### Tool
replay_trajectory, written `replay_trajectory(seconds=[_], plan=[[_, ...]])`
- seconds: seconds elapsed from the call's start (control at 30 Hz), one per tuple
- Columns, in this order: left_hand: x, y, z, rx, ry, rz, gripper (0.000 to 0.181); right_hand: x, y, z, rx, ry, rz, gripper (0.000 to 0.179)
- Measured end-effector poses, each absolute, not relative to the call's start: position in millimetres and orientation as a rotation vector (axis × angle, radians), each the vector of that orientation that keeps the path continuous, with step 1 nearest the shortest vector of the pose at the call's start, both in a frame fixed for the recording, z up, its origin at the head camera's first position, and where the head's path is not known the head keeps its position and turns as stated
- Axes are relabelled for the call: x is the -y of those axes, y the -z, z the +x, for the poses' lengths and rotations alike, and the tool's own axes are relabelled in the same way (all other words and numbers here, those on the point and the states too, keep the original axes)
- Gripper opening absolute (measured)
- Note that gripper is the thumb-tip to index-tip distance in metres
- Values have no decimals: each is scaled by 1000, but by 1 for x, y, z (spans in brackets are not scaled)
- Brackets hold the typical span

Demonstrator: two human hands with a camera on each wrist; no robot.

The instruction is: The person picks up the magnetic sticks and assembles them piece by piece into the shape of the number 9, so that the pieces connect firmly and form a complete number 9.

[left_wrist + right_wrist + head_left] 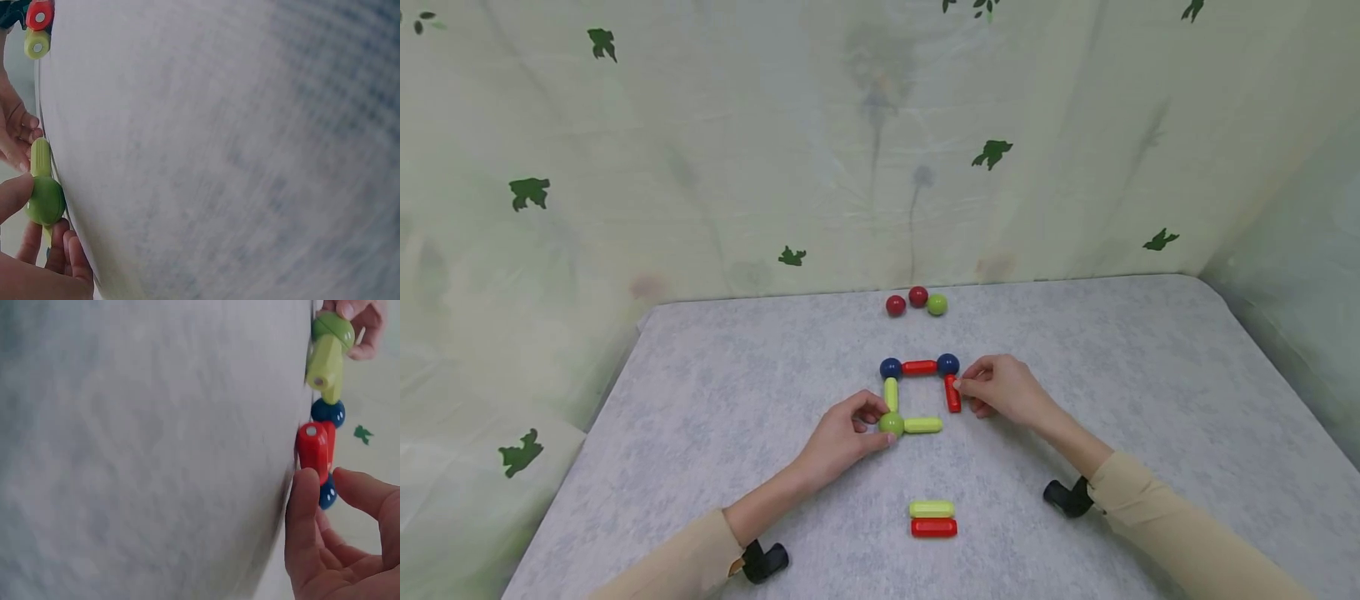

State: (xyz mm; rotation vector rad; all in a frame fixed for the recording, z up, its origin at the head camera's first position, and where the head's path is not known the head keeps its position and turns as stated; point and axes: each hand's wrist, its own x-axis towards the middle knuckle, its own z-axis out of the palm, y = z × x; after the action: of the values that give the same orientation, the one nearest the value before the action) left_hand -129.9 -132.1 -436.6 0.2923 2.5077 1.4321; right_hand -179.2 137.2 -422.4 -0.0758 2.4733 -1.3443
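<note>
Your left hand (pixel 844 428) grips the green ball (pixel 891 425) at the near-left corner while your right hand (pixel 1004 390) pinches the right-side red rod (pixel 953 400) by a blue ball (pixel 948 364); an uneven tug could separate them.

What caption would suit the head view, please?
Unclosed square: left grip on a green ball, right grip on a red rod.

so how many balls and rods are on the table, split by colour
red balls: 2
green balls: 2
blue balls: 2
red rods: 3
lime rods: 3
total: 12
</note>
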Motion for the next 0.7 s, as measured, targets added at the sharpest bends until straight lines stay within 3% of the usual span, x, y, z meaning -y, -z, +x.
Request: replay_trajectory(seconds=[0.4, 0.7], plan=[[131, 436, -130, -2493, -1448, 291, 28, -149, 407, -212, -2690, 1227, -478, 28], [132, 436, -129, -2493, -1445, 288, 28, -141, 398, -240, -2661, 1322, -504, 30]])
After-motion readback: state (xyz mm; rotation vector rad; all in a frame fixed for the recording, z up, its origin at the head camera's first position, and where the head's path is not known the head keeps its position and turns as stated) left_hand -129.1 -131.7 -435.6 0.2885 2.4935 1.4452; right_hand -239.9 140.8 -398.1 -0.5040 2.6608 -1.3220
